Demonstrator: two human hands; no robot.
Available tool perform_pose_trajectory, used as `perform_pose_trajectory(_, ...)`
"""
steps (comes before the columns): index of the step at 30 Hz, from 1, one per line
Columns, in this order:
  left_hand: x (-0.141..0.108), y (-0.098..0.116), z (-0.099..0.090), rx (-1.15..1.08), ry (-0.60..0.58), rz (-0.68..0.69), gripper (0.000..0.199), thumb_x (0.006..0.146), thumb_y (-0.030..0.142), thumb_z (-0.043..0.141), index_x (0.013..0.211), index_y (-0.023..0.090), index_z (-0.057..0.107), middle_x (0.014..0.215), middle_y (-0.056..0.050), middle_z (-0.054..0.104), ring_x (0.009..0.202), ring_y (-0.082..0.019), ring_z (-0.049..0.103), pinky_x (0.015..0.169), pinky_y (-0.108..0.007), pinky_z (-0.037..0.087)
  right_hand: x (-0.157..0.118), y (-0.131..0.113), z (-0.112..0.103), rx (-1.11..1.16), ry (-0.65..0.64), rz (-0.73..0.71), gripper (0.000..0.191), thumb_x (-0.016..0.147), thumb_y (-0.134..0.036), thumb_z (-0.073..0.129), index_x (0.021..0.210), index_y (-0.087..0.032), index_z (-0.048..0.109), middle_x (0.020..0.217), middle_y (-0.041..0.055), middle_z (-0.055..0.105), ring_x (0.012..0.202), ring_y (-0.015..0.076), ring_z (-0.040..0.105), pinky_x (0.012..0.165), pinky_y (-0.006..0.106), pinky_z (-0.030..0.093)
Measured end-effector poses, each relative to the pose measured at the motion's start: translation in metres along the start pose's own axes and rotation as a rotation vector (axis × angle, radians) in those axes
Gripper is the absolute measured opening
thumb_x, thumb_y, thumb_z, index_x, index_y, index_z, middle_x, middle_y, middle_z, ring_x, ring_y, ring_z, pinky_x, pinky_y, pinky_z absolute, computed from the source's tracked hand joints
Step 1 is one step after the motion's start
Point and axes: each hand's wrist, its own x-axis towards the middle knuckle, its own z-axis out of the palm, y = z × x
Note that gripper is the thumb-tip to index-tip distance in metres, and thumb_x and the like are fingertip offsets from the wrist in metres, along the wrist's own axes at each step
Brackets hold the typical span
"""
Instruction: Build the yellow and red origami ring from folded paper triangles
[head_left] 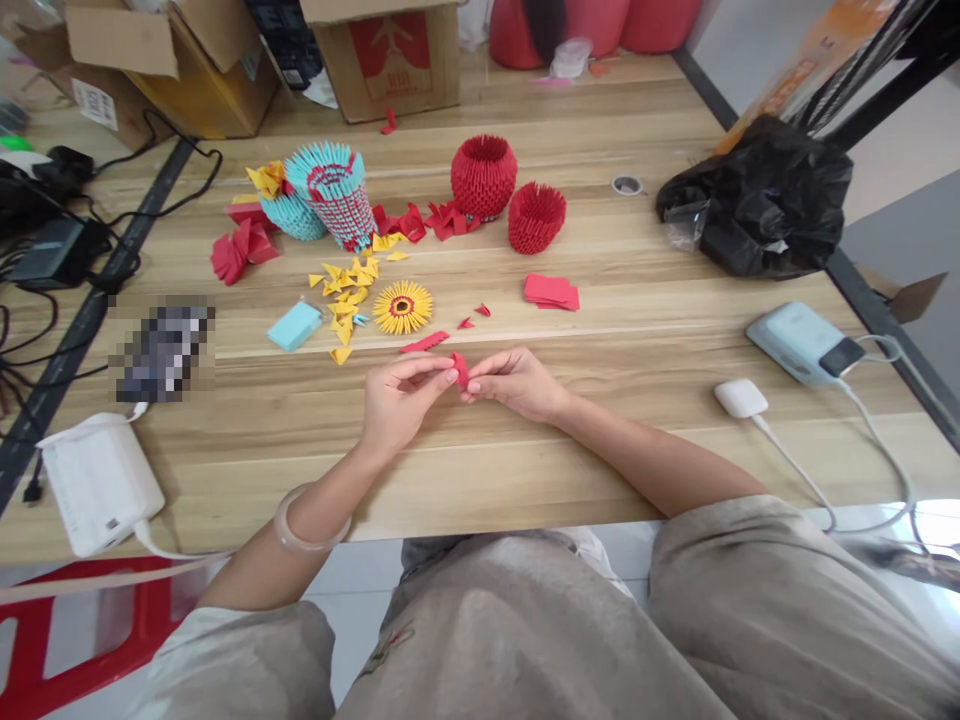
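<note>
Near the front of the table, my left hand [401, 395] pinches a small curved red folded-paper piece [460, 371] between thumb and fingers. My right hand [521, 386] grips the same piece from the other side, its fingertips covering part of it. Just beyond my hands lies a short red strip of joined paper pieces [425, 342]. A round yellow paper flower [403, 307] with a red ring sits behind that strip. Two small red folded triangles [466, 323] rest right of the flower, and loose yellow triangles [345, 300] are scattered to its left.
Red paper pots [484, 178] and a blue-red paper vase [341, 205] stand farther back. Red paper slips [551, 292] and a blue paper stack [295, 326] lie nearer. A black bag [772, 200] and a power bank [799, 340] are at right; a phone [166, 352] is left.
</note>
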Motion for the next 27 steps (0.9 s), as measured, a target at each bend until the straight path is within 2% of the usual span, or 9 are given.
perform_pose_trajectory(7, -0.003, 0.0, 0.0, 0.007, -0.014, 0.044, 0.011, 0.067, 0.021, 0.075, 0.077, 0.02, 0.074, 0.08, -0.004, 0.073, 0.073, -0.017, 0.068, 0.066, -0.03, 0.056, -0.002, 0.006, 0.008, -0.005, 0.035, -0.088, 0.016, 0.065, -0.029, 0.078, 0.07, -0.016, 0.071, 0.065, 0.001, 0.071, 0.062, 0.0095, 0.065, 0.065, 0.023, 0.051)
perform_pose_trajectory(14, -0.002, 0.001, 0.0, 0.006, -0.027, 0.034, 0.01, 0.066, 0.02, 0.075, 0.076, 0.019, 0.074, 0.079, -0.004, 0.073, 0.072, -0.017, 0.068, 0.065, -0.03, 0.056, -0.004, 0.005, 0.01, -0.041, 0.112, -0.162, 0.017, 0.066, -0.031, 0.077, 0.066, -0.016, 0.069, 0.063, -0.0006, 0.068, 0.059, 0.0085, 0.062, 0.064, 0.024, 0.05)
perform_pose_trajectory(19, -0.002, 0.002, 0.001, -0.024, 0.045, -0.025, 0.01, 0.066, 0.019, 0.075, 0.076, 0.017, 0.073, 0.079, -0.005, 0.073, 0.068, -0.016, 0.068, 0.066, -0.03, 0.057, -0.003, 0.004, 0.011, -0.02, 0.128, -0.156, 0.02, 0.068, -0.035, 0.075, 0.072, -0.016, 0.07, 0.07, 0.0017, 0.07, 0.062, 0.0093, 0.062, 0.063, 0.024, 0.049)
perform_pose_trajectory(27, -0.006, 0.003, 0.006, -0.054, 0.019, -0.094, 0.012, 0.061, 0.022, 0.077, 0.072, 0.017, 0.073, 0.076, -0.004, 0.073, 0.066, -0.017, 0.068, 0.066, -0.03, 0.057, -0.007, 0.003, 0.018, -0.255, 0.287, -0.251, 0.027, 0.068, -0.041, 0.072, 0.067, -0.016, 0.063, 0.064, 0.0009, 0.066, 0.055, 0.0087, 0.057, 0.055, 0.023, 0.048)
